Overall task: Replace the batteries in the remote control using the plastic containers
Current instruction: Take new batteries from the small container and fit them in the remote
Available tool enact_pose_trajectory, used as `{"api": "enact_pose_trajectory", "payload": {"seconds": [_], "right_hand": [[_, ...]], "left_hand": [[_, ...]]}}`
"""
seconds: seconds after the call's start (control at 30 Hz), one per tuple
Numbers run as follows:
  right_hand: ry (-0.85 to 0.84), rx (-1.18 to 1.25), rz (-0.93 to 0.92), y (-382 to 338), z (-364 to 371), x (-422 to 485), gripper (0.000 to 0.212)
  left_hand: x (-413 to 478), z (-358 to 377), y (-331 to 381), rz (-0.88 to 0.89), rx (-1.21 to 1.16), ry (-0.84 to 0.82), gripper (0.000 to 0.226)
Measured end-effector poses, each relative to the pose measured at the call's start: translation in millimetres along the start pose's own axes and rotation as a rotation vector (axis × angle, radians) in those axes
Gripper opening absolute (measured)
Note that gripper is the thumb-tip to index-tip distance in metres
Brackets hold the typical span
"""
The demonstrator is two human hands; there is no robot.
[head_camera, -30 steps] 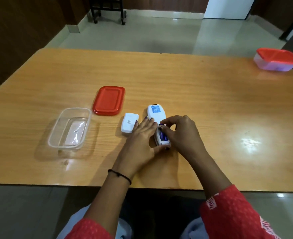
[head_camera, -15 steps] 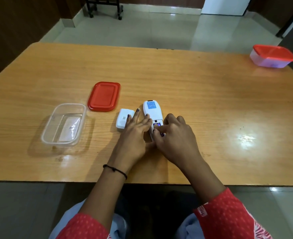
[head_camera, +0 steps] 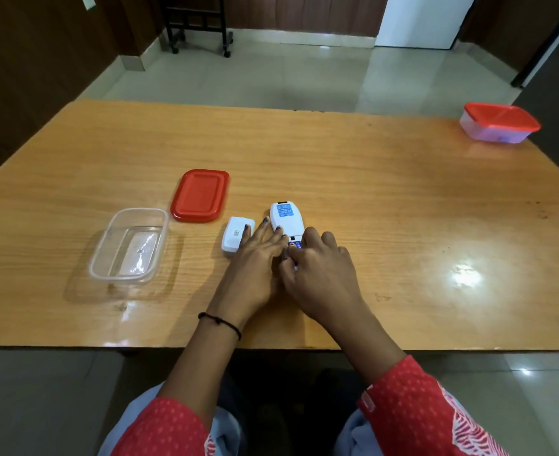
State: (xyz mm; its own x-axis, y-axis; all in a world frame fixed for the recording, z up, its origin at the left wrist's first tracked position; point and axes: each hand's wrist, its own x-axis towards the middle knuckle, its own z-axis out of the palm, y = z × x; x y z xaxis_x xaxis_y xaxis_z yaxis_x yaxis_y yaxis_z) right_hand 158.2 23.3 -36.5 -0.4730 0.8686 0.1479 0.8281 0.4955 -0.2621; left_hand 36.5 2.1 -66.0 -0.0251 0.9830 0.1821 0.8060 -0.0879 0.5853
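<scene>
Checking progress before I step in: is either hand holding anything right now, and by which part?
The left hand steadies the remote flat on the table, along its left edge. The right hand has fingertips at the open battery bay; whether they pinch a battery cannot be told.

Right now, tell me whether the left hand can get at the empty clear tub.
Probably yes. The clear tub sits open, and only bare table lies between it and the left hand, which is busy steadying the remote.

Glossy wooden table (head_camera: 370, 179); seemingly smooth plastic remote (head_camera: 286, 218).
</scene>
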Motion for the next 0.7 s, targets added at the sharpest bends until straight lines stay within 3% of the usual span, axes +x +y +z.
{"api": "enact_pose_trajectory", "payload": {"seconds": [0.07, 0.2, 0.27, 0.4, 0.5, 0.7], "right_hand": [[-0.037, 0.082, 0.032, 6.1, 0.5, -0.8, 0.037], [0.021, 0.62, 0.235, 24.6, -4.5, 5.1, 0.029], [0.088, 0.788, 0.311, 28.1, -8.2, 8.5, 0.029], [0.132, 0.931, 0.408, 28.9, -7.8, 10.6, 0.028], [0.11, 0.937, 0.413, 26.0, -3.9, 14.2, 0.029], [0.116, 0.976, 0.369, 22.7, -7.2, 9.7, 0.027]], "left_hand": [[-0.9, -0.1, -1.7, 0.001, 0.014, -0.005, 0.053], [-5.5, -4.3, 0.8, -0.019, -0.056, 0.038, 0.073], [-7.3, -8.5, -0.9, -0.056, -0.106, 0.113, 0.068], [-2.9, -20.2, -16.1, -0.228, -0.02, 0.305, 0.058], [-1.5, -21.6, -22.9, -0.374, 0.043, 0.248, 0.065], [0.3, -26.5, -1.1, -0.456, -0.241, 0.51, 0.048]]}}
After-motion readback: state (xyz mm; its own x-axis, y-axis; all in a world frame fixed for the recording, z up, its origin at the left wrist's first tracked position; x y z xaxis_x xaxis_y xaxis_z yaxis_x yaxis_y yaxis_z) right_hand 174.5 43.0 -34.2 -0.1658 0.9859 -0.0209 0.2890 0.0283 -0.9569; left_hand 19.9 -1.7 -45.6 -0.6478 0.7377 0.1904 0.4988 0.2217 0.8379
